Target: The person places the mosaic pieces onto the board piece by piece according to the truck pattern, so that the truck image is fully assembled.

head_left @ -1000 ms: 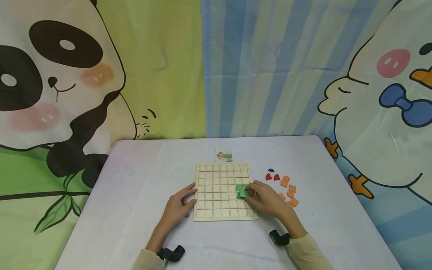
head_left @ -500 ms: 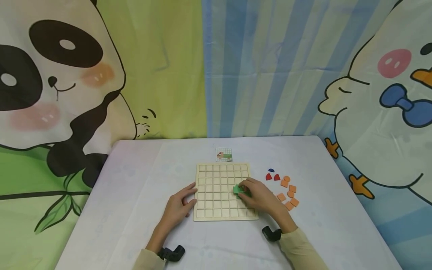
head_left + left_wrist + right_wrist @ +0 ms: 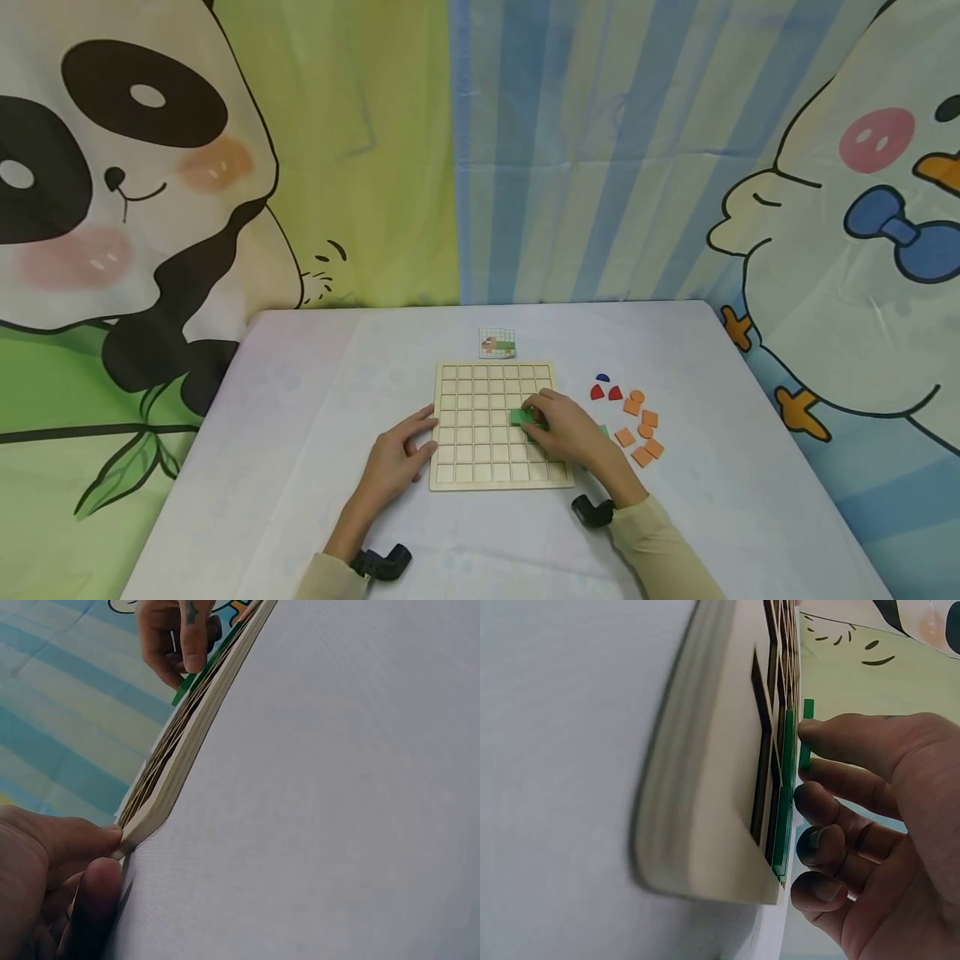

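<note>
While orange pieces (image 3: 650, 419) and a picture card (image 3: 497, 343) lie around the pale gridded board (image 3: 468, 446) at lower centre, the right hand (image 3: 567, 429), partly blocking it, pinches a flat green tile (image 3: 517, 417) over its right half; the left hand's (image 3: 392, 454) extended fingers touch the board's left edge.

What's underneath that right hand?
The wooden board, with green pieces lying on it. The right hand pinches another green piece. In the head view, the hand hides part of the board, so I can't tell exactly what lies there.

The board (image 3: 465, 458) looks like smooth, matt wood, the table cover (image 3: 487, 550) cloth.
</note>
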A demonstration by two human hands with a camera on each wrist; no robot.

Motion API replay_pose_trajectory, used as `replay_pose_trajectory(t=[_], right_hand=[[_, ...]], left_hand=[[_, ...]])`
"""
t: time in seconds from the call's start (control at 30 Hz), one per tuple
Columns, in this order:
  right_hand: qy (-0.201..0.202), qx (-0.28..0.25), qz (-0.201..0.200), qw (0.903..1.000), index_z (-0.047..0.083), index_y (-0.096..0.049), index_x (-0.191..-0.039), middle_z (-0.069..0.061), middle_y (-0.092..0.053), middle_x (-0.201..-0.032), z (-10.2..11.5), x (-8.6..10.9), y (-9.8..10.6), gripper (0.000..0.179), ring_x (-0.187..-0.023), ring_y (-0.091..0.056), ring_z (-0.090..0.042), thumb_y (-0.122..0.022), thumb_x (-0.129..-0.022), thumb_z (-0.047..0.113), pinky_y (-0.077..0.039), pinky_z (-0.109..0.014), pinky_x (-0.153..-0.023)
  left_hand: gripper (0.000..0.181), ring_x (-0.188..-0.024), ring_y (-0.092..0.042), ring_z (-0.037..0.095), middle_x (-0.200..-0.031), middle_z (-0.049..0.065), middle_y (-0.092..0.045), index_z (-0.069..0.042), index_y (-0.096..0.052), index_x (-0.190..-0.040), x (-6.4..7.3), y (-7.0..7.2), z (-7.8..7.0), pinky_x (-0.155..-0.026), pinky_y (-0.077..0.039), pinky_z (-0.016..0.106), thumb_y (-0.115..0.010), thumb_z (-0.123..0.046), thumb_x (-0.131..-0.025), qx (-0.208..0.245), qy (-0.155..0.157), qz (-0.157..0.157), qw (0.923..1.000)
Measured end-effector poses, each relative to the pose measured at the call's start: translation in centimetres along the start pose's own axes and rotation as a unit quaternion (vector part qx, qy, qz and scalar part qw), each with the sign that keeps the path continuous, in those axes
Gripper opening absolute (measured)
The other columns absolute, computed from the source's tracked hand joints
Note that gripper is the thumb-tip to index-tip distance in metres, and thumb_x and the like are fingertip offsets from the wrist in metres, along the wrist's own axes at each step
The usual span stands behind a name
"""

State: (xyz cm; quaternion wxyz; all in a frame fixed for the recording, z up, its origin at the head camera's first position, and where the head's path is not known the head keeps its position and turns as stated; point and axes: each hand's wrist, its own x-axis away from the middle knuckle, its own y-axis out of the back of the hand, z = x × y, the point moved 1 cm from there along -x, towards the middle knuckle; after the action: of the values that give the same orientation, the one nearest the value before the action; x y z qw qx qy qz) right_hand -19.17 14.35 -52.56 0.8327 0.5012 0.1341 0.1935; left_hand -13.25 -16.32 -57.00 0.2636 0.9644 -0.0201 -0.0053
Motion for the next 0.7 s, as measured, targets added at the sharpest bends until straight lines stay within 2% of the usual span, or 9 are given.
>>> replay_pose_trajectory(t=[0.7], right_hand=[[0.010, 0.010, 0.010, 0.9999, 0.012, -0.073, -0.116, 0.006, -0.055, -0.090, 0.29, -0.46, -0.19, 0.023, -0.079, -0.048, -0.009, -0.078, -0.097, 0.025, -0.043, -0.023, -0.070]], left_hand=[[0.045, -0.047, -0.054, 0.010, -0.157, -0.007, -0.059, -0.015, -0.071, -0.138, -0.08, 0.03, 0.10, -0.046, -0.045, 0.024, -0.079, -0.010, -0.095, -0.001, -0.003, 0.001, 1.0000]])
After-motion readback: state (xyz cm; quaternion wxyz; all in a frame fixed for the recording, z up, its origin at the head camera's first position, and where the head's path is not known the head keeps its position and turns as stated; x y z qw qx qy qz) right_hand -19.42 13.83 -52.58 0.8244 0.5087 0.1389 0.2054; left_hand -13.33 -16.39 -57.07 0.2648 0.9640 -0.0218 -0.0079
